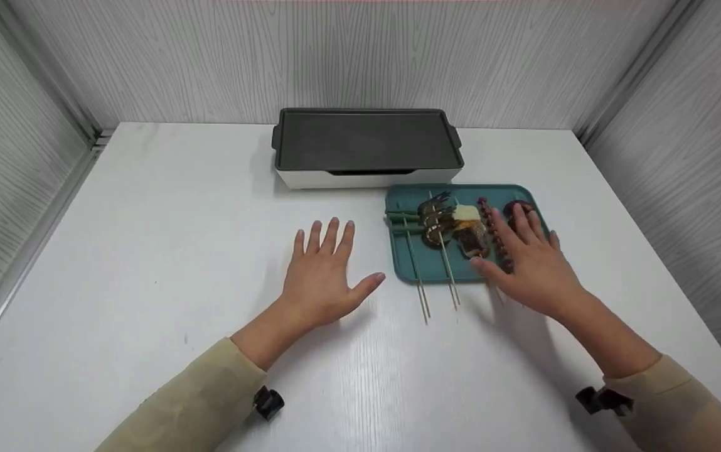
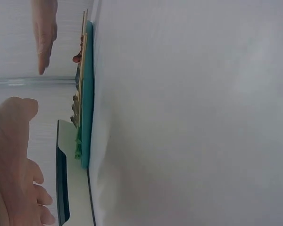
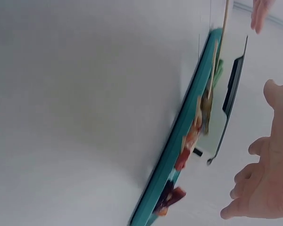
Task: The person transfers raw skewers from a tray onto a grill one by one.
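My left hand point(image 1: 321, 282), fingers straight and spread, hovers above the white table left of a teal tray point(image 1: 407, 270); it holds nothing. Over the tray's right part hangs my right hand point(image 1: 536, 267), also spread and holding nothing, with a gap to the food in the wrist views. Skewers lie side by side on the tray: green vegetable pieces point(image 1: 403, 228), brown ridged pieces like shrimp point(image 1: 437, 220), a skewer with a pale yellow block point(image 1: 467, 213) and browned pieces, and small dark red beads point(image 1: 484, 210). A dark red round piece point(image 1: 514, 207) is partly hidden by my right fingers.
Behind the tray stands an electric griddle point(image 1: 366, 141) with a flat black plate and white base. Thin skewer sticks point(image 1: 423, 304) stick out past the tray's front edge. Pale wood-grain panels point(image 1: 360, 56) close off the table at the back and both sides.
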`<act>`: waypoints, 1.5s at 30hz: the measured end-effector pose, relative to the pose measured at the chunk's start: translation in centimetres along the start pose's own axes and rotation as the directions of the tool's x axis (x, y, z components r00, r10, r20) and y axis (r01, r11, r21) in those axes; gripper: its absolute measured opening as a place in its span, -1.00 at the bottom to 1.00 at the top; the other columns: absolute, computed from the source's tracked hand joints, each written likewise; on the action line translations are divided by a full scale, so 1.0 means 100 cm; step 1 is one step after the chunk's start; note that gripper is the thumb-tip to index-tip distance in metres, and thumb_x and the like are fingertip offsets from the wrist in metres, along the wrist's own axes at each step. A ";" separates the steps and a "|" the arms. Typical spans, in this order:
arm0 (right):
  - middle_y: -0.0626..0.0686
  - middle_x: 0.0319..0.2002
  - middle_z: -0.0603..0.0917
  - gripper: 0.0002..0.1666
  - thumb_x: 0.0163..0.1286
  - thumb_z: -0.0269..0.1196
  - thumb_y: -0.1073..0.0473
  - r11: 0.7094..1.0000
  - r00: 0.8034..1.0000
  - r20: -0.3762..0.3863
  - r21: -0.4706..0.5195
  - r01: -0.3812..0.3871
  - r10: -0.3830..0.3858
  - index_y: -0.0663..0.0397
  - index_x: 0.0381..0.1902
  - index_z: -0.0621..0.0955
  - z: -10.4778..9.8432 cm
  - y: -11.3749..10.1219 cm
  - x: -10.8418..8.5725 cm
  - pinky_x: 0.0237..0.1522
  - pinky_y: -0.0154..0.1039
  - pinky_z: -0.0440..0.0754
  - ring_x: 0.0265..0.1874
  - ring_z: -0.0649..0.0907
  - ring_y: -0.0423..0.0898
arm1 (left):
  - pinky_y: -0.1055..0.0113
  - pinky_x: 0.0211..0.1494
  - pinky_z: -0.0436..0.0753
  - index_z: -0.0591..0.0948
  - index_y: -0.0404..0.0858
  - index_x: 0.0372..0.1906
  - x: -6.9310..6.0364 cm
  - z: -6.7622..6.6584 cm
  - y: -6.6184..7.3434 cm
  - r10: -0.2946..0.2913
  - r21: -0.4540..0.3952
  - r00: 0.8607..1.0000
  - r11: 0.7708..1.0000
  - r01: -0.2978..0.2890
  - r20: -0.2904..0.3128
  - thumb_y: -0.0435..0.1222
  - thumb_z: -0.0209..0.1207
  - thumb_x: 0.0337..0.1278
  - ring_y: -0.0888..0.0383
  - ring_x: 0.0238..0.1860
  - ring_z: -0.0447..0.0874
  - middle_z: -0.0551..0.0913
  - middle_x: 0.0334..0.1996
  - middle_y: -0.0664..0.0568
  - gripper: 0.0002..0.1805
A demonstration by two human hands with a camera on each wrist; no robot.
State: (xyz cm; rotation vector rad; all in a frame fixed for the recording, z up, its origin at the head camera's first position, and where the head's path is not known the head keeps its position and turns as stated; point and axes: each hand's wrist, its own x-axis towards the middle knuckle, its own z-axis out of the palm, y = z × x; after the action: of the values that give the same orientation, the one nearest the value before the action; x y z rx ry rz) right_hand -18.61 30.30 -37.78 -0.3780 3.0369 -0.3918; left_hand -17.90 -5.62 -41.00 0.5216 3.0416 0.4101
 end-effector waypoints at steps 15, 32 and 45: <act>0.37 0.69 -0.28 0.20 0.58 0.09 -0.46 0.993 0.994 0.086 0.093 -0.076 0.068 0.02 0.76 -0.19 -0.017 0.075 -0.003 0.48 0.58 -0.26 0.66 -0.27 0.38 | -0.22 0.69 -0.14 0.05 -0.22 0.74 0.018 0.012 0.024 0.057 -0.033 0.998 0.998 -0.056 0.003 0.43 -0.10 0.44 -0.24 0.69 -0.07 0.07 0.69 -0.20 0.08; 0.46 0.66 -0.24 0.14 0.63 0.05 -0.40 0.984 0.980 0.173 0.127 -0.125 0.102 0.17 0.74 -0.14 -0.013 0.122 -0.004 0.44 0.62 -0.19 0.62 -0.24 0.47 | -0.21 0.69 -0.11 0.11 -0.25 0.72 0.029 0.027 0.037 0.101 -0.019 0.994 0.995 -0.100 0.045 0.37 -0.09 0.51 -0.22 0.69 -0.02 0.11 0.69 -0.17 0.01; 0.39 0.68 -0.06 -0.01 0.70 0.02 -0.27 0.986 0.975 0.211 0.135 -0.096 0.066 0.34 0.68 0.05 -0.002 0.139 -0.006 0.43 0.58 0.07 0.62 -0.07 0.47 | -0.20 0.69 -0.06 0.29 -0.27 0.65 0.030 0.033 0.043 0.161 0.023 0.983 0.986 -0.164 0.090 0.25 -0.08 0.60 -0.23 0.66 0.06 0.22 0.65 -0.11 -0.15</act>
State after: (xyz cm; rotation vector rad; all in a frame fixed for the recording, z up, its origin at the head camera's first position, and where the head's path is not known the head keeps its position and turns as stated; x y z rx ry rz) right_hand -21.33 43.51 -41.16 -0.2659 2.7907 -0.5284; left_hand -19.06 0.12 -43.06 0.7717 2.9357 0.3370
